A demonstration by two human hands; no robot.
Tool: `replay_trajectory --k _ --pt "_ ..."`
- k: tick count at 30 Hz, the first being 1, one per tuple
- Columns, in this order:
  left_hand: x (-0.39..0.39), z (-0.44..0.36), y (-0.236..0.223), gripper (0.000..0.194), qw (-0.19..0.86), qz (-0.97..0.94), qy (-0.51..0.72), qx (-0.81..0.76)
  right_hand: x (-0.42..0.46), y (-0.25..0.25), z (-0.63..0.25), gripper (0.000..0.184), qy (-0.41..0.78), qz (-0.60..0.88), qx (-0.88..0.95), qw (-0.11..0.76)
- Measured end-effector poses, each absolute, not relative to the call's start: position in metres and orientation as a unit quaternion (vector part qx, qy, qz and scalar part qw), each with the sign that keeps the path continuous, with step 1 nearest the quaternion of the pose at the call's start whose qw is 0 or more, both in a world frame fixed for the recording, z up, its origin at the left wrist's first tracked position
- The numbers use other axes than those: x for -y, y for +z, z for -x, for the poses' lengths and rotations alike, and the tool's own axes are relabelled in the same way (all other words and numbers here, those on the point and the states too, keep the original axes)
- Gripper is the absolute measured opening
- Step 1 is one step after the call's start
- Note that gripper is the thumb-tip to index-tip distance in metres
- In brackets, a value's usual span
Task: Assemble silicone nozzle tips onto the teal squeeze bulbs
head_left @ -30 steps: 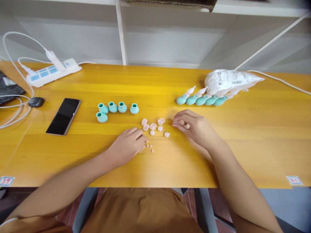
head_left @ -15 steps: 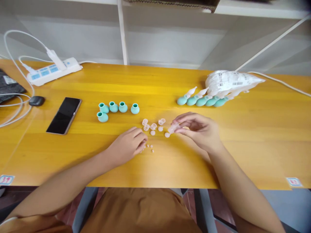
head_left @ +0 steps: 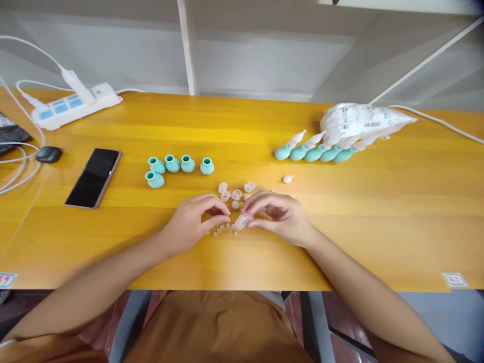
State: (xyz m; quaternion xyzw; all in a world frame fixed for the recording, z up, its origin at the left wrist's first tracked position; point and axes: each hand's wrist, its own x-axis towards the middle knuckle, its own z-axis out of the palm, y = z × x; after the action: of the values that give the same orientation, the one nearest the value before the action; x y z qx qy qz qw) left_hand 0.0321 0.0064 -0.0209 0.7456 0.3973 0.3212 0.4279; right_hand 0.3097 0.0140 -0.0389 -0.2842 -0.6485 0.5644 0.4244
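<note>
My right hand (head_left: pixel 278 217) pinches a small translucent plastic nozzle part (head_left: pixel 243 221) between thumb and fingers, over the middle of the table. Close to its left, my left hand (head_left: pixel 200 217) has thumb and fingertips drawn together; whatever is in them is too small to make out. Tiny pale rings (head_left: pixel 219 230) lie below the left fingertips. Just beyond both hands are several translucent pink cup-shaped pieces (head_left: pixel 236 194) and a flat pale disc (head_left: pixel 235 204). A small white nozzle tip (head_left: pixel 288 179) rests to the right of them.
Several open teal bulbs (head_left: pixel 172 163) stand at left. Teal bulbs with translucent nozzles (head_left: pixel 297 153) lie in a row before a white plastic bag (head_left: pixel 355 122). A phone (head_left: pixel 94 177), a black mouse-like object (head_left: pixel 49 154) and a power strip (head_left: pixel 75 106) are farther left.
My right hand has moved left and nearer me with the nozzle part, close to the left hand. The white nozzle tip has come into view. My left hand has shifted slightly, showing more rings.
</note>
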Motion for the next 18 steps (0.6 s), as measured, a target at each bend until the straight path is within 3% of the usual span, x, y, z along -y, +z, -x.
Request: replay_trajectory --k 5,10,18 --pt "-0.002 -0.034 -0.019 0.01 0.47 -0.719 0.344 -0.38 -0.014 -0.039 -0.307 0.02 0.536 0.267 0.684 0.417" --pt "0.0 -0.034 -0.017 0.018 0.398 -0.777 0.368 -0.32 -0.011 -0.04 -0.303 0.02 0.514 0.26 0.71 0.404" --pt "0.005 -0.035 -0.021 0.005 0.334 -0.82 0.361 -0.291 -0.007 -0.037 -0.299 0.02 0.487 0.254 0.733 0.401"
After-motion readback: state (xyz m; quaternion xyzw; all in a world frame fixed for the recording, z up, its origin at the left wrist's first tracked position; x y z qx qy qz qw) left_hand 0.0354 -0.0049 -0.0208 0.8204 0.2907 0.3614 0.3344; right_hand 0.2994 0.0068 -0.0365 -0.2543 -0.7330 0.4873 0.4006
